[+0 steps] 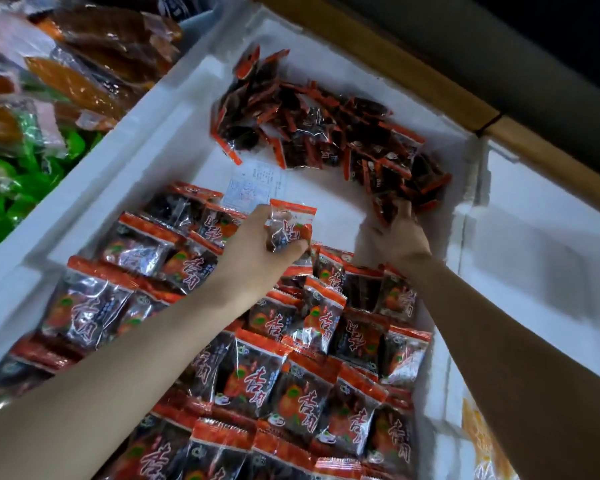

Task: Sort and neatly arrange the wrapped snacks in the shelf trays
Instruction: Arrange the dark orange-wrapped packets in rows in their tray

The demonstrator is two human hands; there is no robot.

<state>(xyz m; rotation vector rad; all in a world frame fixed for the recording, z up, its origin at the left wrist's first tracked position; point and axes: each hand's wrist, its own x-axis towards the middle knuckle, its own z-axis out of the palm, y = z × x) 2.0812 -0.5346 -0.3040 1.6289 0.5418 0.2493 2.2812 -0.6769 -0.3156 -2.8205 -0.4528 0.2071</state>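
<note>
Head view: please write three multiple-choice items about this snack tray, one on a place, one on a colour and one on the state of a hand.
1. Where in the white tray does the loose pile lie?
A. at the near end
B. at the far end
C. outside the tray

2. What colour are the sealed edges of the packets in the neat rows?
A. red-orange
B. blue
C. white

3. What is the left hand doing?
A. lying flat on the rows
B. hanging empty
C. holding one packet

Answers:
1 B: the heap lies beyond the rows, by the far wall.
2 A: every wrapper shows red-orange strips.
3 C: the fingers curl round a packet lifted above the rows.
</note>
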